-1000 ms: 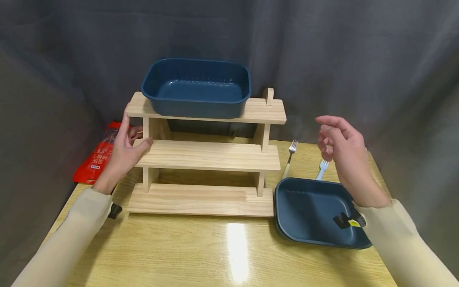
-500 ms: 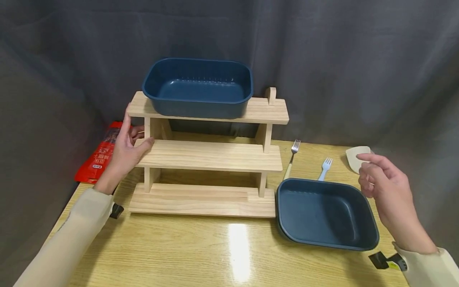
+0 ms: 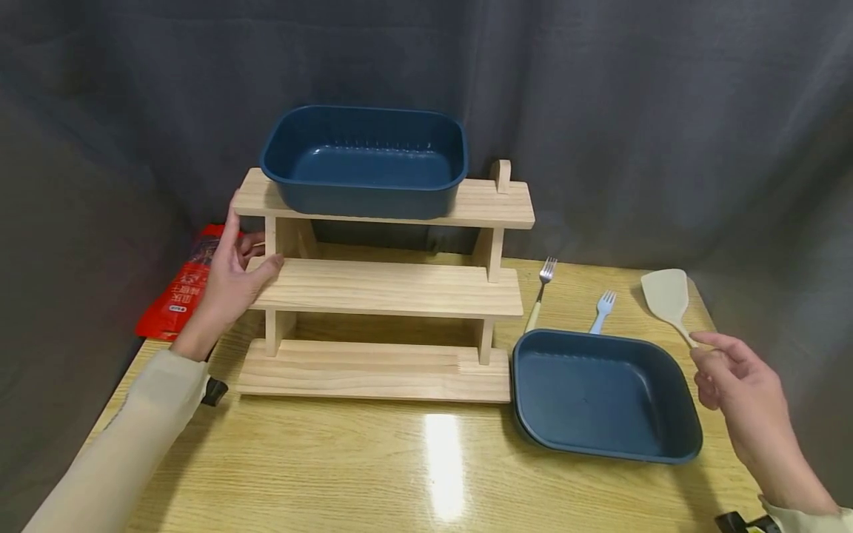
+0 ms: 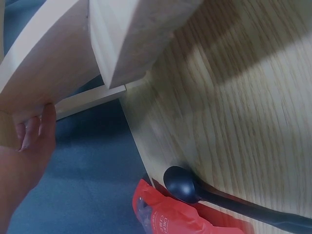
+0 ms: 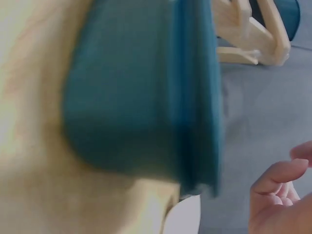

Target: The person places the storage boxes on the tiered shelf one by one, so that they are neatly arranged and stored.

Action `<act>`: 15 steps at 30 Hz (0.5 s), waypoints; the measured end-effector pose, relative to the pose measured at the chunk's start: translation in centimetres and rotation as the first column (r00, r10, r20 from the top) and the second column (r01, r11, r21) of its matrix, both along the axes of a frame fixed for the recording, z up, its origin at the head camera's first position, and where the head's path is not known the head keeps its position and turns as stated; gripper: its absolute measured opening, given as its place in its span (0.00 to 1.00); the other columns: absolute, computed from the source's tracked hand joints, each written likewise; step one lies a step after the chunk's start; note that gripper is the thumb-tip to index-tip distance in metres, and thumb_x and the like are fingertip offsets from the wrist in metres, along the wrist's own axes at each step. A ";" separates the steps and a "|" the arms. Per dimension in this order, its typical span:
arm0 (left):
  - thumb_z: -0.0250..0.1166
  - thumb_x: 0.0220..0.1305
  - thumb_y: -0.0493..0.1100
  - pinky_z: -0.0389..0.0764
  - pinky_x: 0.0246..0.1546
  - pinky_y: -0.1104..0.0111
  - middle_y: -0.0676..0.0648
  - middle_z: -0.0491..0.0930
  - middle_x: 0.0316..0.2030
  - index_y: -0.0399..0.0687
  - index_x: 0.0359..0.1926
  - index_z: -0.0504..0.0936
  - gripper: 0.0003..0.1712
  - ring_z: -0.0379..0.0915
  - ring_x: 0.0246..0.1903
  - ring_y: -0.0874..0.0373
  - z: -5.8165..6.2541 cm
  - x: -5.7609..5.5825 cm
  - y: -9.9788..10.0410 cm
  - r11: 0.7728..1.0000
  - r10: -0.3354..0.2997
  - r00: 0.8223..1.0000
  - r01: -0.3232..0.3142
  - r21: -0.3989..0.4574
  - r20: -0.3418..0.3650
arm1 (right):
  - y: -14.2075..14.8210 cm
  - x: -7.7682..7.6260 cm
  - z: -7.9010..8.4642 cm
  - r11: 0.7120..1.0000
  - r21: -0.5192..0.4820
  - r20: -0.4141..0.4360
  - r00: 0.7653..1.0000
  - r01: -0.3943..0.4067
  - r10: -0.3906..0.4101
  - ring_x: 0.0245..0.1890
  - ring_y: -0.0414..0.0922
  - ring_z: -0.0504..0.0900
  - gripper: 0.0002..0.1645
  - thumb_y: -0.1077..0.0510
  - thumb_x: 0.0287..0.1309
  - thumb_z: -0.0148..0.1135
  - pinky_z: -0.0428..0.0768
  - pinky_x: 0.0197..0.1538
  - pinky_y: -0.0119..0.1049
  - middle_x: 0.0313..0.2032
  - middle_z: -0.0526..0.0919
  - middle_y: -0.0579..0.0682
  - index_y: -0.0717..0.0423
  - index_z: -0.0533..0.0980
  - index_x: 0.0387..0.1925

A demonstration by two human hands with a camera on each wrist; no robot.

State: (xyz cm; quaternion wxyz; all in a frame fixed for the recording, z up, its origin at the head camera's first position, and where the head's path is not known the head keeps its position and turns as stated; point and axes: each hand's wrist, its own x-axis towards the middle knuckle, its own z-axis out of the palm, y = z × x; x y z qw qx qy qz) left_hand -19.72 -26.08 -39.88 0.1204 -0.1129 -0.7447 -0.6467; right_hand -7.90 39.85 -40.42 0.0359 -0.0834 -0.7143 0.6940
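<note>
A three-tier wooden display stand (image 3: pixel 386 285) stands on the table. My left hand (image 3: pixel 233 285) grips its left side, thumb on the middle shelf's edge and fingers behind the upright. In the left wrist view, that hand's fingertips (image 4: pixel 48 119) press against the wood. A dark blue rectangular bin (image 3: pixel 373 198) rests on the top shelf. My right hand (image 3: pixel 746 389) hovers at the right, near a cream spatula (image 3: pixel 665 295) whose lower handle is hidden by the hand. In the right wrist view its thumb and index finger are bent, with nothing visible between them.
Another dark blue bin (image 3: pixel 600 400) sits right of the stand, against its bottom shelf. Behind it lie a metal fork (image 3: pixel 540 289) and a light blue fork (image 3: pixel 603 309). A red packet (image 3: pixel 180 296) and a black spoon (image 4: pixel 183 185) lie at the left. Grey curtain encloses the table.
My right hand has moved right and down, from above the right-hand bin to the spatula's handle, uncovering the spatula. The left hand stays on the stand.
</note>
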 end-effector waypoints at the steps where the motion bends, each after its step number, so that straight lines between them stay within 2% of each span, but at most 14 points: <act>1: 0.64 0.64 0.25 0.77 0.53 0.77 0.35 0.71 0.64 0.72 0.82 0.48 0.58 0.72 0.57 0.49 0.0 0.0 0.0 1.000 -0.002 1.000 0.002 0.003 0.002 | 0.2 0.1 -0.4 1.000 0.004 -0.001 1.000 -0.003 0.003 0.19 0.39 0.67 0.14 0.64 0.70 0.62 0.56 0.22 0.42 0.22 0.74 0.43 0.50 0.79 0.54; 5: 0.64 0.64 0.26 0.77 0.53 0.77 0.34 0.73 0.62 0.74 0.82 0.47 0.58 0.73 0.56 0.50 -0.2 0.1 0.0 1.000 0.009 1.000 -0.009 0.006 0.015 | 1.0 0.8 -1.8 0.999 0.037 0.013 1.000 -0.012 0.012 0.18 0.38 0.66 0.15 0.65 0.69 0.63 0.56 0.22 0.41 0.23 0.76 0.41 0.49 0.78 0.54; 10: 0.64 0.64 0.26 0.76 0.55 0.77 0.34 0.74 0.61 0.74 0.82 0.47 0.58 0.74 0.55 0.50 -0.1 0.2 0.0 0.999 0.029 0.999 -0.029 -0.023 0.014 | 2.1 2.0 -3.0 0.994 0.110 0.078 0.997 -0.029 0.021 0.20 0.36 0.68 0.17 0.63 0.69 0.64 0.63 0.20 0.37 0.24 0.76 0.39 0.45 0.77 0.55; 15: 0.64 0.63 0.25 0.76 0.55 0.76 0.34 0.72 0.63 0.71 0.82 0.48 0.58 0.73 0.56 0.49 0.0 0.0 0.1 1.000 0.011 1.000 -0.011 -0.001 -0.002 | 2.8 3.1 -3.7 0.969 0.233 0.155 0.987 -0.084 0.049 0.20 0.37 0.71 0.19 0.59 0.70 0.65 0.71 0.23 0.36 0.26 0.78 0.38 0.42 0.75 0.59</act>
